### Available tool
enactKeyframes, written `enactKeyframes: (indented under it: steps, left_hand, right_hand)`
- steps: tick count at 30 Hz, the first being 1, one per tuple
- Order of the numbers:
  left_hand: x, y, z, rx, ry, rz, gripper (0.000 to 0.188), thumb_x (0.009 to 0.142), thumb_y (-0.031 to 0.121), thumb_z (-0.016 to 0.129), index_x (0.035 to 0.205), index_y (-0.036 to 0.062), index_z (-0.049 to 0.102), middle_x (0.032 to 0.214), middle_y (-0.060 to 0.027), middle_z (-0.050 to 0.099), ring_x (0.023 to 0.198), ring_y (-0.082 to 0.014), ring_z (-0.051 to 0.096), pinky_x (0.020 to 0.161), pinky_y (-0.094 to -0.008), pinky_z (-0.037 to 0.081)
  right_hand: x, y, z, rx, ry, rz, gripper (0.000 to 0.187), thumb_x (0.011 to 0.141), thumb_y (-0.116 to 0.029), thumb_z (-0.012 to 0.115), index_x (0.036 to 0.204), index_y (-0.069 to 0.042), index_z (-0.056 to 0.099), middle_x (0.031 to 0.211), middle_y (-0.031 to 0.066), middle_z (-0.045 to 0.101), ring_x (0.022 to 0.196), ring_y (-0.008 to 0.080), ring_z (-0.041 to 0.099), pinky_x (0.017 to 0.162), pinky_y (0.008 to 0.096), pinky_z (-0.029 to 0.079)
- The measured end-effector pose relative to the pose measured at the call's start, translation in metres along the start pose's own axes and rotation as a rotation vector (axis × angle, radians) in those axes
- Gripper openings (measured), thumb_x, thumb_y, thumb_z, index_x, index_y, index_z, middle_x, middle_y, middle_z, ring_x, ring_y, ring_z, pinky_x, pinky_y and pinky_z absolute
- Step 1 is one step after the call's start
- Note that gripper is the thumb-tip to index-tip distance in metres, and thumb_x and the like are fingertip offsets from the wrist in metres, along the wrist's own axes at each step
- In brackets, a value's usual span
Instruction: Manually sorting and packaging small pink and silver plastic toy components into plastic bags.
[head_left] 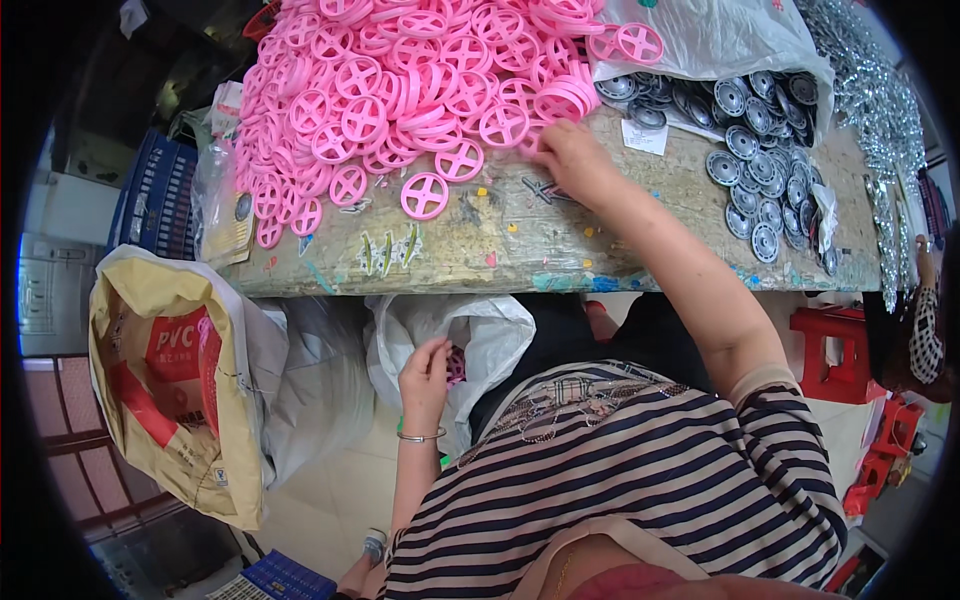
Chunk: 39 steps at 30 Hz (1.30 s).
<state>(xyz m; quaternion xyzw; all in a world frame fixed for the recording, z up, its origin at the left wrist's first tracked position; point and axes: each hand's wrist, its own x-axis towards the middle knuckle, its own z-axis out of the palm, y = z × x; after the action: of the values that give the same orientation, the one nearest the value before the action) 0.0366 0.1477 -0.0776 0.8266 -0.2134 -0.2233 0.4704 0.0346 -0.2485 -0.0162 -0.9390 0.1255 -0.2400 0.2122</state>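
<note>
A large heap of pink plastic wheel rings with cross spokes (400, 90) covers the far left and middle of the table. At its right edge, my right hand (580, 165) has its fingers closed on a pink ring (531, 146), partly hidden behind the fingertips. Below the table's front edge, my left hand (424, 378) is at the mouth of a white sack (505, 330), its fingers loosely bent and holding nothing I can see. Beside those fingers, a pink and dark round piece (457, 366) shows inside the sack.
Grey discs (765, 240) lie at the table's right, spilling from a clear plastic bag (740, 45). Silver tinsel (885, 110) hangs at the far right. An open yellowish sack (110, 330) stands left of the white one. Red stools (835, 350) are on the floor at right.
</note>
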Motion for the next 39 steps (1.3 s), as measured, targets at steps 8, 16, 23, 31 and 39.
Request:
enactKeyframes:
  steps: [8,16,23,31,39]
  left_hand:
    - [0.056,0.152,0.078,-0.829,0.201,0.275,0.035,0.094,0.001,0.051,0.129,0.001,0.047,0.112,-0.0132,0.061,0.093,-0.0177,0.065,0.075,-0.0268,0.055]
    - [0.061,0.157,0.096,-0.79,-0.366,-0.084,0.031,0.097,0.013,0.051,0.125,0.0,0.049,0.111,-0.0116,0.06,0.093,-0.0199,0.065,0.076,-0.0344,0.058]
    - [0.056,0.156,0.101,-1.028,-0.371,-0.167,0.032,0.1,0.015,0.044,0.127,-0.0014,0.047,0.117,-0.0144,0.059,0.103,-0.0249,0.063,0.085,-0.0382,0.056]
    - [0.065,0.152,0.092,-1.072,-0.329,-0.213,0.033,0.1,0.017,0.043,0.127,-0.0031,0.045,0.117,-0.017,0.059,0.104,-0.028,0.063,0.085,-0.0386,0.057]
    - [0.063,0.165,0.098,-1.071,-0.353,-0.166,0.036,0.101,0.019,0.042,0.131,-0.0002,0.041,0.119,-0.0137,0.057,0.105,-0.0239,0.062,0.088,-0.0384,0.055]
  right_hand:
    - [-0.067,-0.075,-0.098,0.924,-0.508,0.465,0.024,0.095,-0.028,0.053,0.099,-0.006,0.059,0.075,-0.0046,0.051,0.066,0.005,0.045,0.059,0.0221,0.039]
    - [-0.069,0.075,-0.111,0.242,0.039,0.474,0.033,0.093,-0.02,0.051,0.117,0.0,0.057,0.114,0.0218,0.059,0.108,0.0357,0.056,0.093,0.0405,0.044]
    - [-0.038,0.16,-0.102,-0.465,0.057,0.474,0.038,0.089,-0.016,0.055,0.122,0.003,0.052,0.122,0.0242,0.053,0.106,0.0417,0.055,0.089,0.0441,0.046]
    - [-0.039,0.085,-0.125,0.096,0.122,0.379,0.029,0.093,-0.009,0.049,0.119,-0.006,0.059,0.101,0.0178,0.065,0.081,0.0238,0.065,0.071,0.0354,0.053]
    - [-0.118,-0.072,-0.089,0.21,-0.281,-0.157,0.076,0.06,0.009,0.059,0.133,-0.006,0.048,0.141,0.0157,0.044,0.125,0.0368,0.047,0.098,0.042,0.046]
